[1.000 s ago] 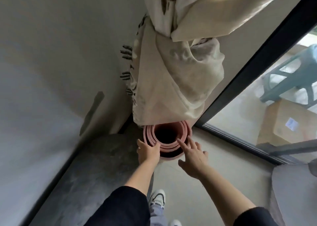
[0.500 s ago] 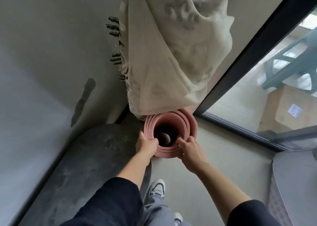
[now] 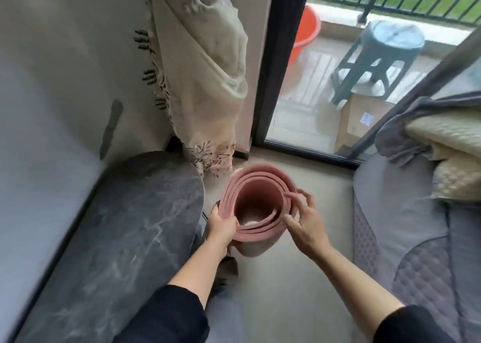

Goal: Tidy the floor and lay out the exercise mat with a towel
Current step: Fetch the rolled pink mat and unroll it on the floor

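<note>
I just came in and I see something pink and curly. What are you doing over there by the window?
A person is picking up a rolled pink foam exercise mat that stands on end near the glass balcony door. The left hand grips the roll's edge, thumb inside the layers. The right hand is open, fingers spread against the other side. The mat is not yet unrolled. A tied-up cream patterned curtain hangs just behind it, and a dark marble-look tabletop sits to the left.

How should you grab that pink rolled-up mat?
Probably with one hand on each side of the mat, around its outer wall just below the open top. It stands upright in loose coils, so pinching the rim alone might let them slide.
</note>
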`<move>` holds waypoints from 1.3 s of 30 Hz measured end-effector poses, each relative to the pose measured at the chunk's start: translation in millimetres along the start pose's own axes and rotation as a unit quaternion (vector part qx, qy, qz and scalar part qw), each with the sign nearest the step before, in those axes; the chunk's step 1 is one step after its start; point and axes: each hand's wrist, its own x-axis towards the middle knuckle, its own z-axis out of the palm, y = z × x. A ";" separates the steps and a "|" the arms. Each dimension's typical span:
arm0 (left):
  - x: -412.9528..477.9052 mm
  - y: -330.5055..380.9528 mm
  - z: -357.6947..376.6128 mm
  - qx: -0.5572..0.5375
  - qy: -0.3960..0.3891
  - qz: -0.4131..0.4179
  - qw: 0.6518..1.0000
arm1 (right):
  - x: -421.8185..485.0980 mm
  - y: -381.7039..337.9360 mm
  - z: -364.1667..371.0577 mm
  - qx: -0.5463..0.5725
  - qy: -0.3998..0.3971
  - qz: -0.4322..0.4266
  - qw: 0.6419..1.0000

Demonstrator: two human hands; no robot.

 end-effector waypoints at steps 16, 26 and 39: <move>-269.9 -178.1 20.5 0.249 -0.201 0.116 0.940 | -326.2 136.4 -47.9 0.074 -0.026 0.278 0.957; -370.8 -317.1 48.8 0.347 -0.328 0.112 0.872 | -546.7 228.9 -18.4 0.029 0.053 0.376 0.925; -549.2 -482.9 212.6 0.460 -0.468 0.222 0.721 | -784.8 410.0 -83.4 0.023 0.141 0.469 0.872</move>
